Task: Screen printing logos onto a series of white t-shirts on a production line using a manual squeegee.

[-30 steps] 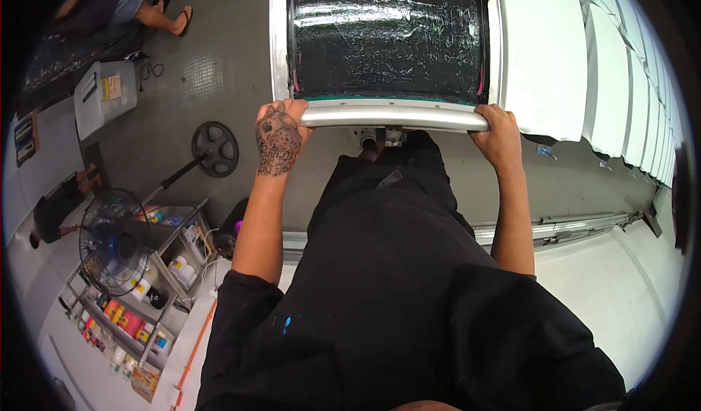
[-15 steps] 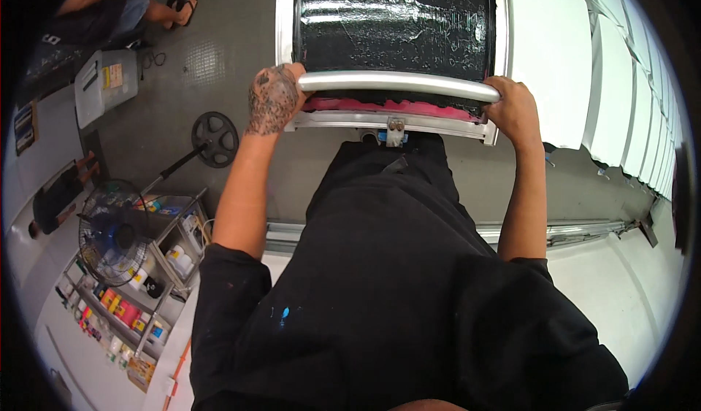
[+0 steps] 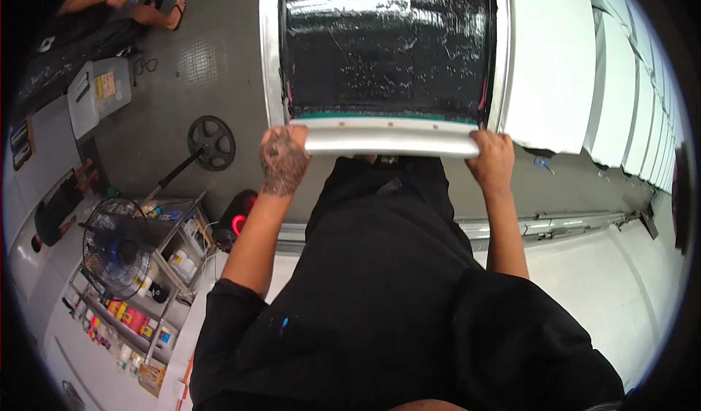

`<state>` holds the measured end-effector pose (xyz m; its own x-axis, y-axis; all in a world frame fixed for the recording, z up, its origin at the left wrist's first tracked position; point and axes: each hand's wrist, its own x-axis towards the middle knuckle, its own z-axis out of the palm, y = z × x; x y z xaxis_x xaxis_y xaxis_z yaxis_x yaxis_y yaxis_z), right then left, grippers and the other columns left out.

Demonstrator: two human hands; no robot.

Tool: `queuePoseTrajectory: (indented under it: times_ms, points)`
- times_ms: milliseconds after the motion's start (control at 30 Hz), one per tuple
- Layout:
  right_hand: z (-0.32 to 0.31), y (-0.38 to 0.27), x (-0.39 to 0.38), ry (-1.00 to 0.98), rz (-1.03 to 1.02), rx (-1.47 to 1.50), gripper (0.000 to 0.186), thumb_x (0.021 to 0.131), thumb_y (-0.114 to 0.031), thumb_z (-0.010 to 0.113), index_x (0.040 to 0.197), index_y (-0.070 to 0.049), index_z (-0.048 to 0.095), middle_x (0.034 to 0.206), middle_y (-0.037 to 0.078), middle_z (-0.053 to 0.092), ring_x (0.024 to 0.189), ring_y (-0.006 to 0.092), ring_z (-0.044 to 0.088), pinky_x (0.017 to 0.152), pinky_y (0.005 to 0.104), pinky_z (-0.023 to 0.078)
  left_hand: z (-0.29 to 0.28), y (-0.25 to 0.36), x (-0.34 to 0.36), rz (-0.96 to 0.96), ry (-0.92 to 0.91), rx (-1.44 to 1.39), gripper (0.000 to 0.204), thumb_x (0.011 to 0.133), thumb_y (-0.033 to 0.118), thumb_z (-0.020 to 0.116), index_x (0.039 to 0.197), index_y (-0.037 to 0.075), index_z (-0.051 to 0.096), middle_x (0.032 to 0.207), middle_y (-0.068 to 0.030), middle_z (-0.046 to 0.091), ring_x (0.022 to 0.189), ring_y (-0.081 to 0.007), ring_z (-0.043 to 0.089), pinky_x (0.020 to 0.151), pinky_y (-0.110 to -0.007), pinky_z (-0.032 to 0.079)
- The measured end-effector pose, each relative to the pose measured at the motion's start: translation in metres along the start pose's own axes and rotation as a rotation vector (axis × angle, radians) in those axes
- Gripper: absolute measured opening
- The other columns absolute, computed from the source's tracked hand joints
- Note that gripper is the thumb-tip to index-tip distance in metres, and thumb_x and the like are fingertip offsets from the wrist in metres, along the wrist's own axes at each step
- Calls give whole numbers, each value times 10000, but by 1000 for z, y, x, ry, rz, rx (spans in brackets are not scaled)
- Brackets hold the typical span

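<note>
Both of my hands grip a wide squeegee point(image 3: 391, 144) with a silver metal handle and a green blade edge along its far side. My left hand point(image 3: 285, 159) wraps round the handle's left end. At the other end my right hand point(image 3: 491, 159) is closed over it. The squeegee lies across the near end of a metal-framed printing screen point(image 3: 270, 53). Glossy black ink point(image 3: 387, 64) coats the mesh beyond the blade, with streaks and small specks in it. Handle and hands hide the frame's near bar.
White garment-like panels point(image 3: 551, 68) hang in a row along the right. On the left are a black fan point(image 3: 119, 247), a round wheel-like base point(image 3: 212, 143), a clear plastic bin point(image 3: 109, 93) and a shelf point(image 3: 175, 247) of bottles. Another person's leg point(image 3: 157, 15) shows at upper left.
My hands have drawn the squeegee toward my body, down to the screen's near end. The pink strip across the near end is out of sight, and more black-coated mesh shows behind the blade.
</note>
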<state>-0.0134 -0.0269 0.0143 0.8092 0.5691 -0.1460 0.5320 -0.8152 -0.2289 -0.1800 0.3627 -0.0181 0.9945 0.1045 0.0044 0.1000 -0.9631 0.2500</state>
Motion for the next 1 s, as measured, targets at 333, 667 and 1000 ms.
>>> queuePoseTrajectory:
  times_ms: [333,667,1000]
  points:
    - [8,-8,-14,70,86,20,248,683,-50,715,925,-95,693,892,62,692,878,252,667,889,438,447,1,4,-10,-45,0,-100,250,736,132,732,969,48,703,952,-131,709,862,-330,679,814,-451,548]
    - [14,33,120,272,42,-65,322,665,15,678,962,-109,688,998,67,718,958,245,673,902,426,426,28,-44,140,71,275,17,172,767,75,665,936,48,680,916,-129,667,971,-300,645,879,-451,523]
    - [-47,128,369,67,32,-271,473,718,-390,811,1130,-167,742,914,177,742,913,382,716,875,486,562,-30,-78,407,-109,-181,143,452,758,396,838,1069,89,724,1057,-177,721,1019,-343,703,868,-460,578]
